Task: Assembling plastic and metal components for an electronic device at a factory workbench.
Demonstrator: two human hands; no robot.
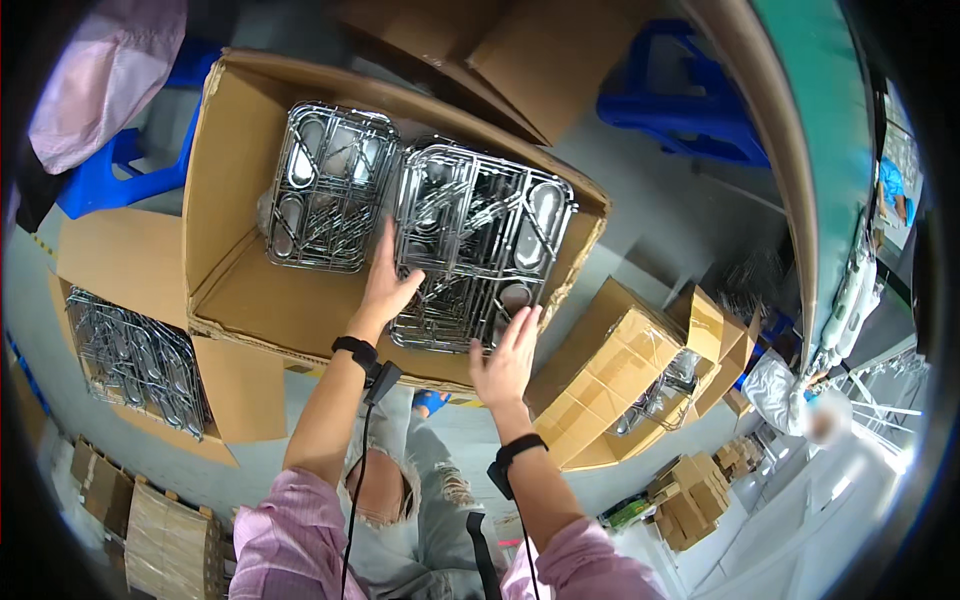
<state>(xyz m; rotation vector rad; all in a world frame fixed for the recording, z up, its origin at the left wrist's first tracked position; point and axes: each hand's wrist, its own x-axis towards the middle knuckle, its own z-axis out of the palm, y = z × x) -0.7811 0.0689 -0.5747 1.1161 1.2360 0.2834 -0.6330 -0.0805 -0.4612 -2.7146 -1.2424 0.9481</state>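
Observation:
Two stacks of shiny metal wire racks stand side by side in a large open cardboard box [265, 285]. The left stack [335, 190] is narrower; the right stack [480, 215] is wider and sits nearer the right wall. My left hand [388, 285] reaches along the left side of the right stack, fingers stretched up into the gap between the stacks and thumb out over its wires. At the near right corner of the same stack, my right hand [505, 368] lies with fingers extended against it. How firmly either hand presses is not visible.
Another open box at left holds more wire racks [135, 355]. A taped carton [610, 375] with racks stands at right. Blue plastic stools [685, 95] are beyond the box. A green-topped edge [805, 130] runs along the right. A pink-clothed person [105, 80] is at upper left.

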